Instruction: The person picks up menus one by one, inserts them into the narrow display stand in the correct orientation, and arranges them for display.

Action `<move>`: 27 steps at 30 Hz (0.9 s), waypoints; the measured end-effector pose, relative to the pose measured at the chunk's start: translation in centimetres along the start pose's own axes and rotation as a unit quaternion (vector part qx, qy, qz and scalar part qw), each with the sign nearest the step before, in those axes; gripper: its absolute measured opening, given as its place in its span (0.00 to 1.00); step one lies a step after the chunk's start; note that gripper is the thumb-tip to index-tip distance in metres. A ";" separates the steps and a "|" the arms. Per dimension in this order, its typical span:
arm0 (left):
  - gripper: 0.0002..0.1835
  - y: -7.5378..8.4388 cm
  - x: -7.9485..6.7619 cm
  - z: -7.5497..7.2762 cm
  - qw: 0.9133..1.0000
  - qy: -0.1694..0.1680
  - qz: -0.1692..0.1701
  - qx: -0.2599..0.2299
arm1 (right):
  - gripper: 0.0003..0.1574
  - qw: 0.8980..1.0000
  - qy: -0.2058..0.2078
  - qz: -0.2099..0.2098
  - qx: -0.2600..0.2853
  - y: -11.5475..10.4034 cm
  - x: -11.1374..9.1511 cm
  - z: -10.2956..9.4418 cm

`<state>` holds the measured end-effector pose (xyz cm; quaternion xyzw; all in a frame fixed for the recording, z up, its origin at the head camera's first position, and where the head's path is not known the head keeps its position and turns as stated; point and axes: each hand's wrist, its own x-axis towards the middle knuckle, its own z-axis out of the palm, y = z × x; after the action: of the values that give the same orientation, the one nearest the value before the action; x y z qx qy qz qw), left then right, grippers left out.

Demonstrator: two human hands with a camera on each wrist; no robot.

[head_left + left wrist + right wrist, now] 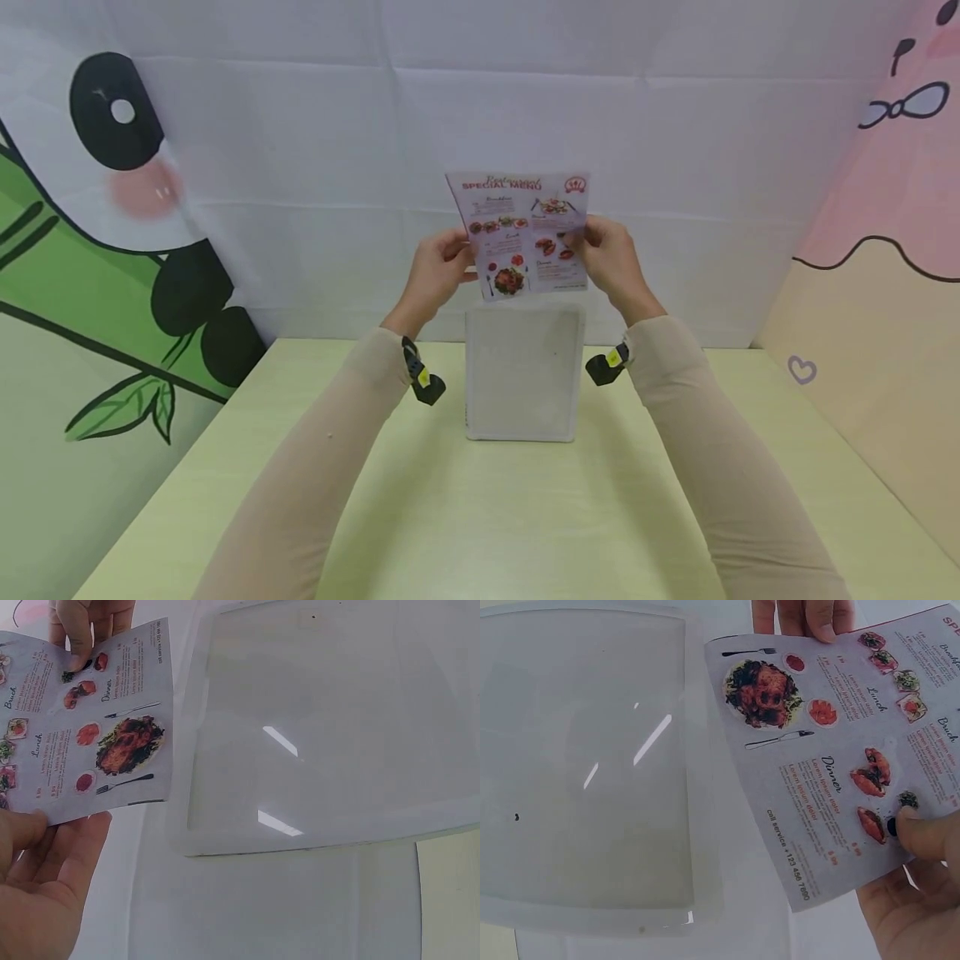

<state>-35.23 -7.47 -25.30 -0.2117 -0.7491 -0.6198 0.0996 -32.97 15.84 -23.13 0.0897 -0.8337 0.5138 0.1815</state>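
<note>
A printed paper menu [525, 237], headed "Special Menu" with food pictures, is held upright in the air by both hands. My left hand [441, 271] pinches its left edge, thumb on the printed face. At the right edge my right hand [611, 258] grips it, thumb over the print and fingers behind, as the right wrist view shows too. Just below the menu stands a clear, pale-rimmed sign holder [522, 375], upright on the table. In the left wrist view the sheet [124, 742] is beside the holder's glossy panel [330, 735], apart from it.
The pale yellow table [517, 525] stretches under both forearms. A white cloth backdrop [337, 150] hangs behind, with painted cartoon panels on the left [112, 275] and right [885, 275]. Each wrist wears a small black camera, one on the left [425, 379] and one on the right [606, 367].
</note>
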 end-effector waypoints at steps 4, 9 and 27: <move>0.13 -0.1 0.0 -0.2 1.000 0.002 0.000 -0.002 | 0.18 1.000 0.000 -0.001 -0.002 -0.1 0.1 0.2; 0.14 -0.2 0.0 -0.3 1.000 0.004 -0.002 -0.007 | 0.19 1.000 -0.002 -0.004 -0.009 -0.2 0.0 0.2; 0.13 -0.8 -0.1 -0.6 1.000 0.000 -0.014 0.004 | 0.13 1.000 -0.014 -0.002 -0.021 0.0 0.1 0.7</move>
<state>-35.59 -8.19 -25.88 -0.2011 -0.7541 -0.6184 0.0920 -33.22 15.29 -23.40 0.0952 -0.8466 0.4945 0.1725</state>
